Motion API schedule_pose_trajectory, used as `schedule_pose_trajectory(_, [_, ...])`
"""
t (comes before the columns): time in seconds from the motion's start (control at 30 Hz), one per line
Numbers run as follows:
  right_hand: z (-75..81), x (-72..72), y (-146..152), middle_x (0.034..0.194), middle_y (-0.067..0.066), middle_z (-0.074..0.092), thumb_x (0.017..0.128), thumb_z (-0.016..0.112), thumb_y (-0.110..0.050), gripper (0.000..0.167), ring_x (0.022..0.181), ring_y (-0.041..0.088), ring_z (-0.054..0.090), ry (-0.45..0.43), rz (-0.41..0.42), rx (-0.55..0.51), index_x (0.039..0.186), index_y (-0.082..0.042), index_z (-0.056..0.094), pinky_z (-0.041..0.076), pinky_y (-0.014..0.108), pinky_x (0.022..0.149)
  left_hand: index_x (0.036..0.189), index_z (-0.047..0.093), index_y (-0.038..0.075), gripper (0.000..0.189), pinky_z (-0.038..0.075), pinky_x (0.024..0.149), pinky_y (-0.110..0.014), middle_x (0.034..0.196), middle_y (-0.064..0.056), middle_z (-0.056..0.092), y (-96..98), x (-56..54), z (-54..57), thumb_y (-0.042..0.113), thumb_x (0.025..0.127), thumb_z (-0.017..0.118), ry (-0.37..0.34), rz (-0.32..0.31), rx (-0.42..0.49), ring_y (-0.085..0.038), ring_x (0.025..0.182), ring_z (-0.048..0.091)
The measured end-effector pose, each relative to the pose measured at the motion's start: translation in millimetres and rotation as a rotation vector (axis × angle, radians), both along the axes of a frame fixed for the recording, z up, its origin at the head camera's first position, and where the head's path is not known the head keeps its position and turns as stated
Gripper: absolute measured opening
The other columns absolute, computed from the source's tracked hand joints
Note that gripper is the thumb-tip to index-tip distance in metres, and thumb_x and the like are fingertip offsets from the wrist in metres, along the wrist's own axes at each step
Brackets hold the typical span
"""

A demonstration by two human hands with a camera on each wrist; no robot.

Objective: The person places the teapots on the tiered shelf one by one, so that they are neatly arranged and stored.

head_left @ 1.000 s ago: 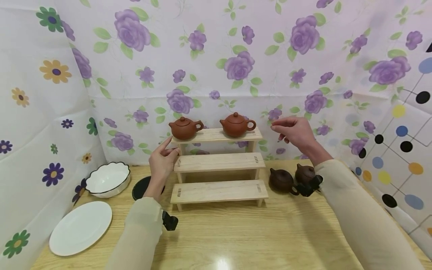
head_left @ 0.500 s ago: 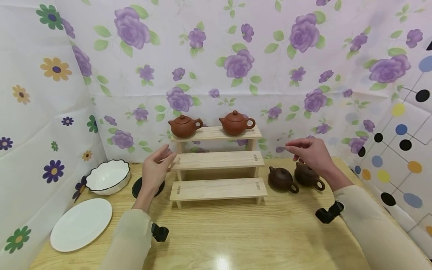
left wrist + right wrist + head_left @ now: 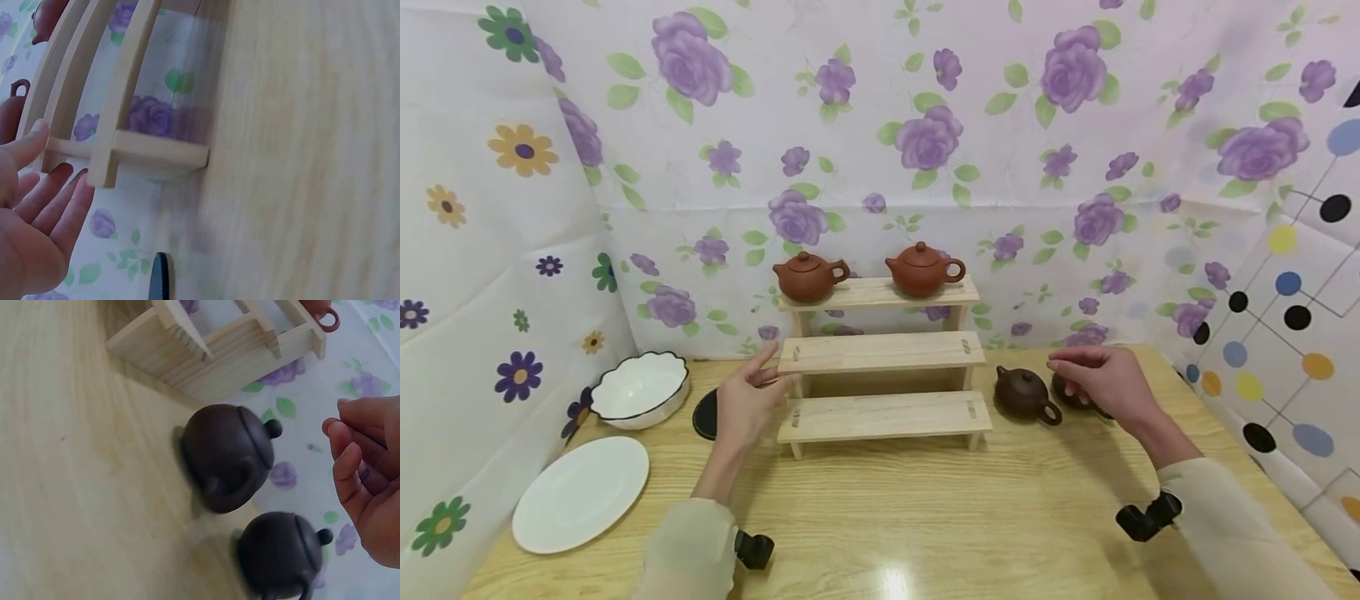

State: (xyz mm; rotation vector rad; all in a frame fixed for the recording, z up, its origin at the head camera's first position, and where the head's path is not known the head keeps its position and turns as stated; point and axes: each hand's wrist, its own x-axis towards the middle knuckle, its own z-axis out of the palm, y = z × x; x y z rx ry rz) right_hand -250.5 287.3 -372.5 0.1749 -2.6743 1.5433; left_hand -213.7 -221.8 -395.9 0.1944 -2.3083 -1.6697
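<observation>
A three-tier wooden stand (image 3: 880, 352) holds two reddish-brown teapots on its top tier, the left teapot (image 3: 808, 277) and the right teapot (image 3: 922, 269). My left hand (image 3: 747, 406) is at the stand's left end, its fingers spread and fingertips right by the middle tier's edge. Two dark brown teapots sit on the table right of the stand. Over the farther dark teapot (image 3: 281, 555) hovers my right hand (image 3: 1108, 381), partly hiding it in the head view; its fingers are loosely bent, with nothing between them. The nearer dark teapot (image 3: 1024, 394) stands beside the stand.
On the left of the wooden table (image 3: 880, 517) are a white scalloped bowl (image 3: 640, 389) with a dark rim and a white oval plate (image 3: 580, 495). A black round dish (image 3: 705, 414) lies partly behind my left hand. Floral cloth (image 3: 880, 125) hangs close behind.
My right hand has come down from beside the top tier to the farther dark teapot. My left hand has let go of the upper left side of the stand and moved lower.
</observation>
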Motion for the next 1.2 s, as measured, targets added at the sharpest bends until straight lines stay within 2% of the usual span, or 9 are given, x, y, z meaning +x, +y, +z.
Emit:
schedule_pose_trajectory(0.2, [-16.0,6.9,6.3,0.082,-0.011,0.076,0.099,0.076,-0.036,0.044,0.067,0.017,0.068,-0.04,-0.048,-0.028,0.122,0.002,0.077,0.057,0.033,0.061,0.15,0.062,0.016,0.062,0.061,0.067,-0.026,0.113,-0.019,0.08,9.1,5.1,-5.8,0.017,0.093,0.084,0.053,0.027,0.036,-0.011,0.075,0.078])
schedule_pose_trajectory(0.27, [-20.8,8.2,7.3,0.084,-0.013,0.076,0.1,0.076,-0.035,0.043,0.068,0.017,0.069,-0.038,-0.054,-0.03,0.121,0.002,0.078,0.057,0.033,0.062,0.149,0.063,0.014,0.06,0.061,0.066,-0.024,0.11,-0.019,0.08,10.3,5.6,-7.4,0.015,0.093,0.083,0.064,0.034,0.052,-0.011,0.075,0.079])
schedule_pose_trajectory(0.37, [-26.7,10.1,8.6,0.082,-0.01,0.077,0.1,0.076,-0.034,0.044,0.068,0.021,0.069,-0.028,-0.058,-0.035,0.122,0.004,0.077,0.057,0.034,0.061,0.148,0.064,0.014,0.058,0.06,0.065,-0.022,0.109,-0.019,0.081,11.2,5.6,-9.8,0.013,0.093,0.083,0.074,0.047,0.058,-0.009,0.074,0.078])
schedule_pose_trajectory(0.47, [-31.4,12.8,9.5,0.078,0.001,0.076,0.1,0.077,-0.035,0.046,0.067,0.025,0.067,-0.02,-0.068,-0.034,0.122,0.005,0.076,0.055,0.036,0.059,0.147,0.065,0.012,0.057,0.06,0.065,-0.02,0.109,-0.019,0.08,12.5,5.5,-11.5,0.013,0.093,0.082,0.079,0.061,0.048,-0.003,0.072,0.077])
schedule_pose_trajectory(0.6, [-38.5,15.8,9.9,0.081,0.009,0.076,0.1,0.076,-0.034,0.045,0.067,0.026,0.066,-0.021,-0.077,-0.027,0.123,0.004,0.076,0.055,0.036,0.059,0.146,0.065,0.012,0.056,0.06,0.067,-0.019,0.112,-0.02,0.08,14.1,5.6,-13.2,0.012,0.093,0.082,0.076,0.073,0.037,0.002,0.071,0.074])
schedule_pose_trajectory(0.87, [-49.5,20.2,9.2,0.084,0.009,0.077,0.101,0.075,-0.027,0.039,0.068,0.022,0.068,-0.035,-0.063,-0.037,0.125,0.004,0.075,0.056,0.034,0.061,0.143,0.068,0.011,0.051,0.057,0.064,-0.015,0.111,-0.022,0.079,15.1,6.5,-13.8,0.015,0.094,0.082,0.095,0.114,-0.016,0.003,0.066,0.073])
schedule_pose_trajectory(1.07, [-56.7,21.4,8.8,0.087,0.008,0.079,0.101,0.076,-0.025,0.038,0.068,0.019,0.07,-0.055,-0.063,-0.038,0.125,0.004,0.075,0.057,0.033,0.06,0.141,0.07,0.013,0.046,0.053,0.062,-0.012,0.107,-0.018,0.081,16.5,5.6,-14.6,0.018,0.096,0.08,0.089,0.146,-0.084,0.006,0.065,0.07])
schedule_pose_trajectory(1.2, [-61.3,21.7,8.3,0.089,0.01,0.079,0.1,0.076,-0.026,0.038,0.069,0.019,0.07,-0.068,-0.065,-0.03,0.124,0.004,0.076,0.057,0.033,0.061,0.14,0.071,0.014,0.046,0.053,0.061,-0.013,0.105,-0.017,0.082,17.4,5.4,-15.5,0.017,0.095,0.079,0.084,0.154,-0.09,0.005,0.064,0.07])
